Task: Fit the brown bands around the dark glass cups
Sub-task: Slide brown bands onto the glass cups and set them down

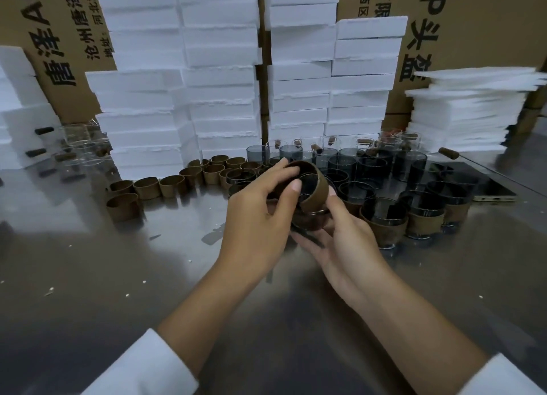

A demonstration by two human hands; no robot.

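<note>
Together: left hand (260, 220) on band (319, 187), right hand (343, 243) round cup (310, 220).

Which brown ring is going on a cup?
The brown ring-shaped band tilted over the dark glass cup, gripped by the left hand while the right hand holds the cup. The other loose bands stand on the metal table.

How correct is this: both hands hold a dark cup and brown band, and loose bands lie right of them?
No: the head view shows loose bands left of the left hand and right hand, which hold the dark cup and brown band.
</note>
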